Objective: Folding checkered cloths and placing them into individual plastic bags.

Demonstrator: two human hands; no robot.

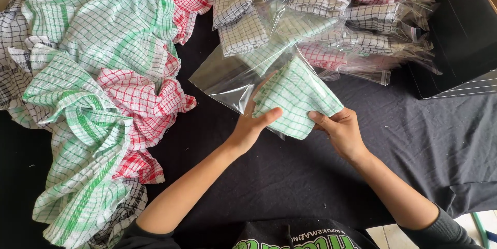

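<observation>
Two hands meet at one folded green-checked cloth near the middle of the black table cover. From my remote seat I see my left hand with its thumb pressed over the cloth's near-left edge and its fingers tucked behind, where they also hold the clear plastic bag. My right hand pinches the cloth's near-right corner between thumb and fingers. The cloth's far part sits at the mouth of the bag, which spreads to the far left of it; I cannot tell how much of the cloth is already inside.

On the left lies a loose heap of checked cloths, green, red and black on white, crumpled together and reaching from the far edge to the near edge. On the far right lies a pile of bagged folded cloths, just beyond the one I hold. A flat black box sits at the far right, touching that pile.
</observation>
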